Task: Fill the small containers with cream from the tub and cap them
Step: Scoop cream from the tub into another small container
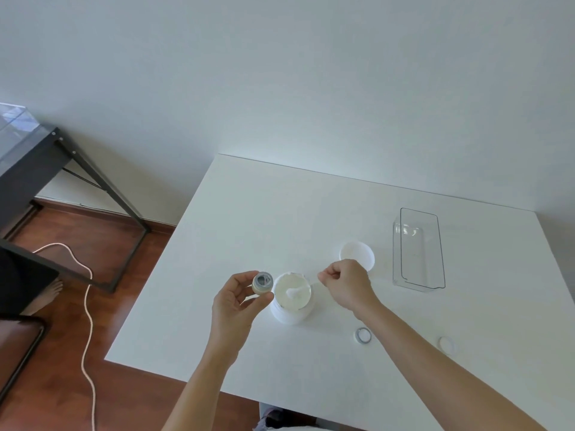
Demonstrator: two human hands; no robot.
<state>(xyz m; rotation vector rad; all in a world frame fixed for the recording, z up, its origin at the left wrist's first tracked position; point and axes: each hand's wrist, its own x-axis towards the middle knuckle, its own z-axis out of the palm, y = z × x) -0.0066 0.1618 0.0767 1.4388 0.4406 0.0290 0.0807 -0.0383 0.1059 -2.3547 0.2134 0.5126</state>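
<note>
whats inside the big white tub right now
The tub holds white cream, with the tip of a small spatula dipped in, held by the right hand. How deep the cream goes is hidden.

1 head-worn wide-angle view looks forward and down, close over the white table (255, 219).

left hand (238, 301) holding small container (262, 282), right hand (348, 284) dipping spatula (300, 290) into tub (292, 301)

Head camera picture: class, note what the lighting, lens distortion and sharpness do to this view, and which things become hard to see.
Head view: soft, even light with faint shadows; wide-angle lens bends the table edges; white tub, its lid and a cap fade into the white top; the clear bin shows only outlines and glints; hands slightly soft.
</note>
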